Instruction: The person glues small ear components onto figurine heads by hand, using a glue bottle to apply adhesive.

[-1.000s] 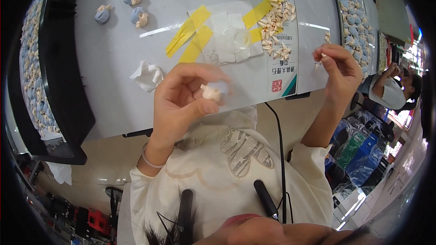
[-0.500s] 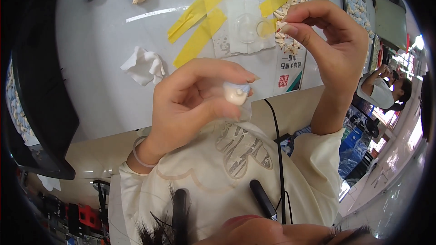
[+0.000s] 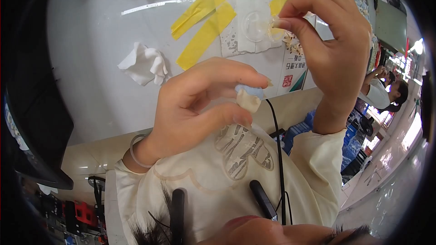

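Pinches blue-and-cream figurine (image 3: 249, 101) in left hand (image 3: 179, 109), presses together fingertips of right hand (image 3: 331, 41), cannot tell on what, beside clear dish (image 3: 253, 27) just leftward; seems at dipping step, next needs steady carry toward figurine.

Loose cream top (image 3: 204, 206); matching left sleeve (image 3: 127, 179) and right sleeve (image 3: 318, 154) ending on forearms. Chest carries grey patterned motif (image 3: 247, 152) with rounded lobes, tan edging; wavy tan line (image 3: 196, 174) beside it. Pale bracelet (image 3: 133, 152) circles left wrist. Thin black cable (image 3: 280, 168) runs along front. Two black round-ended bars (image 3: 177, 208) near lower edge.
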Available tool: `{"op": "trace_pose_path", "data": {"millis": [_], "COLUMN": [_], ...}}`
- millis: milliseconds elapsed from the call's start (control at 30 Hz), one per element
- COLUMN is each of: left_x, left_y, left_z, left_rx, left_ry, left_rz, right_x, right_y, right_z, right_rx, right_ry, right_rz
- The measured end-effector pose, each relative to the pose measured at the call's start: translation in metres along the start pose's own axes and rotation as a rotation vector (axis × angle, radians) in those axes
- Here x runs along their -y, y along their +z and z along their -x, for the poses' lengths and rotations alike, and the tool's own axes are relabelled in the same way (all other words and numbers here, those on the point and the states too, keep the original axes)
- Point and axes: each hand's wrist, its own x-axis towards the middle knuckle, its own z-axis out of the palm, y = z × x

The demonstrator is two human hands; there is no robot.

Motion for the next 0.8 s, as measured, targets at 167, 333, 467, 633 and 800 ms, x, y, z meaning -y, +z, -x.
{"op": "trace_pose_path", "data": {"millis": [167,333,467,633,800], "left_x": [0.002,0.006,0.003,0.006,-0.004], "left_y": [0.0,-0.001,0.005,-0.003,0.01], "left_z": [0.001,0.0,-0.001,0.004,-0.001], "left_rx": [-0.006,-0.011,-0.057,-0.021,-0.127], "left_ry": [0.001,0.058,0.03,0.05,-0.042], "left_rz": [0.02,-0.022,-0.008,0.172,0.057], "right_x": [0.003,-0.007,-0.002,-0.012,-0.002], "right_y": [0.001,0.002,0.0,0.012,0.009], "right_z": [0.004,0.005,0.009,0.013,0.054], "right_rx": [0.021,-0.035,0.007,-0.113,-0.264], "right_ry": [0.018,0.019,0.023,-0.046,0.057], "right_rz": [-0.046,-0.103,-0.077,-0.176,-0.756]}}
